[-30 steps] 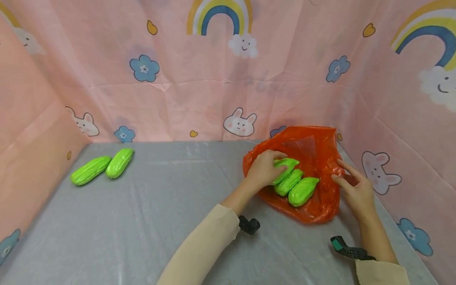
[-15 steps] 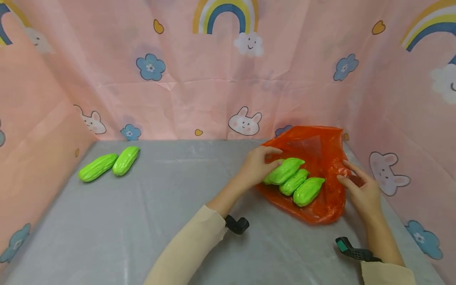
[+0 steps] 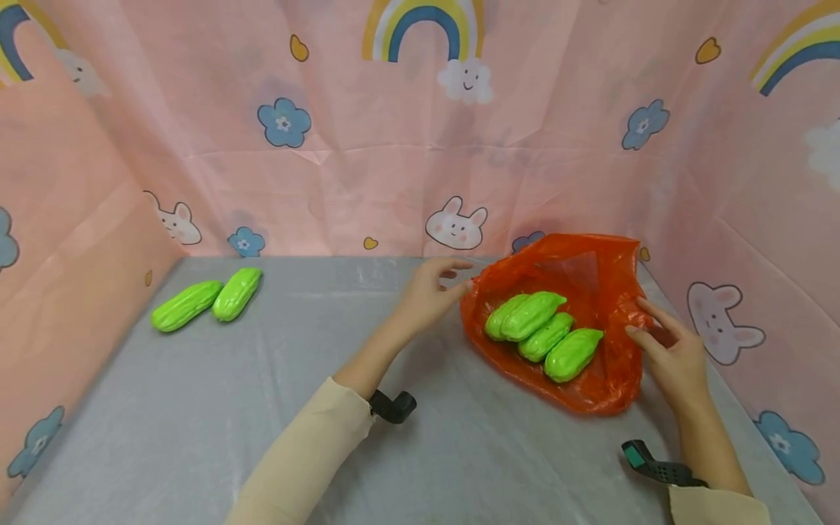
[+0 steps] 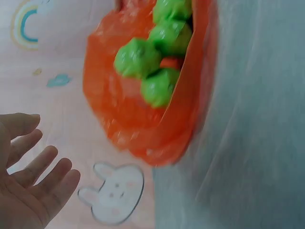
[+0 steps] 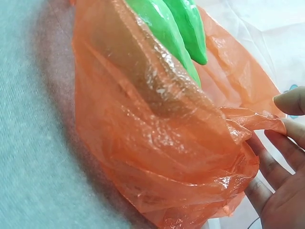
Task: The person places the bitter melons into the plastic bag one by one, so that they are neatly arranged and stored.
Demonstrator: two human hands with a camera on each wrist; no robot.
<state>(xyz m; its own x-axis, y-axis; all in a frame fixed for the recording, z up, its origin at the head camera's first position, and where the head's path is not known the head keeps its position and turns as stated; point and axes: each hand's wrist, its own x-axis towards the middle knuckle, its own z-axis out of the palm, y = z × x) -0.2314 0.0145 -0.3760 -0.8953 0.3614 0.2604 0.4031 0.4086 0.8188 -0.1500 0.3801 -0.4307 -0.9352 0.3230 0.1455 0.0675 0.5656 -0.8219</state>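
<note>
Green gourds (image 3: 533,316): six in view; four inside the orange-red bag (image 3: 620,364) at the right of the gray table (image 3: 164,423); two outside it, at the far left

Bagging so far: judged past halfway; four in, two out

Left over: left loose gourd (image 3: 187,306) and right loose gourd (image 3: 238,294); side by side, well apart from the bag; whether they touch, cannot tell

Gourd look: bright green, glossy; bumpy lengthwise ridges; oblong, some narrowing to a small point; knobbly ends in the left wrist view

Bagged row: slanting from far left to near right; lying close together, pointed ends toward the far right

Left hand (image 3: 429,292): empty, fingers relaxed and spread; just beside the bag's left rim, apart from it in its wrist view

Right hand (image 3: 676,357): holds gathered film at the bag's right edge

Bag look: thin, shiny, partly see-through, crumpled at right; mouth spread wide; gourds plainly visible within
</note>
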